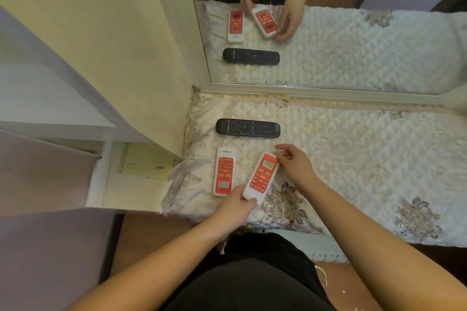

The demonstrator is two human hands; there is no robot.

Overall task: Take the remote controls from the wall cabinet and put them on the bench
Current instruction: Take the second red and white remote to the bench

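Placing the tilted red remote (261,176) on the bench (353,159): our left hand (236,206) pinches its near end, right hand (294,163) loosely curled at its far end. Next: let go, beside the other red remote (224,171) and black remote (247,128).

A single head-worn view looks steeply down, close over the quilted bench (353,159), facing the mirror (353,45) behind it

Mirror (353,20) above quilted cover (366,159); cream panel (101,33) left.
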